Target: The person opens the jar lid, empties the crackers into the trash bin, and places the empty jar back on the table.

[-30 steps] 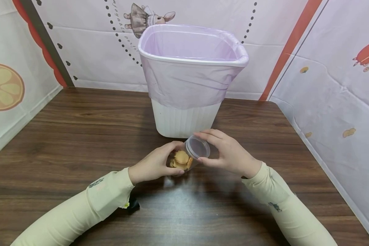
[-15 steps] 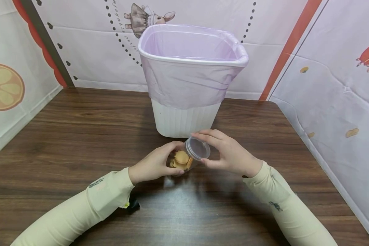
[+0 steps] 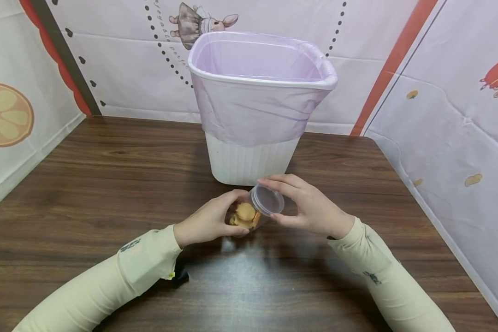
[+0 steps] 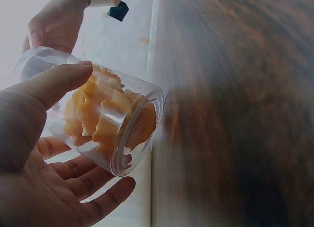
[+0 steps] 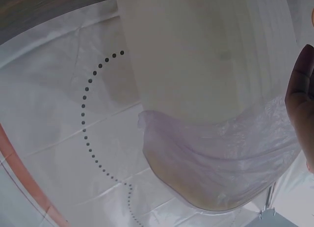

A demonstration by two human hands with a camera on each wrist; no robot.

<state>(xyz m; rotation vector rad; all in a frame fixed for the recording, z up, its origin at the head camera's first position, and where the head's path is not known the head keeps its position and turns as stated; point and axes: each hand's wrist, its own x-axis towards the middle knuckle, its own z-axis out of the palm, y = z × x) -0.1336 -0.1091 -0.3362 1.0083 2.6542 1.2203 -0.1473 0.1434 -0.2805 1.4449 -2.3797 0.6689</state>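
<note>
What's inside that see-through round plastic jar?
Orange-yellow, irregular food-like pieces are heaped inside the clear, round plastic jar. Anything deep in the heap is hidden by the outer pieces, and the left hand covers some of the jar's side.

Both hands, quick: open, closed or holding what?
Left hand: holding the clear jar of orange-tan pieces.
Right hand: holding the same jar at its top end.

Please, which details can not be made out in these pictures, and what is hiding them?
Head view: the floor of the bin, hidden by its front wall.
Head view: the full shape of the dark object, partly covered by the left sleeve.
Left wrist view: the exact number of tan pieces in the jar; they overlap.
Right wrist view: the bin's base, cut off by the top edge.
</note>
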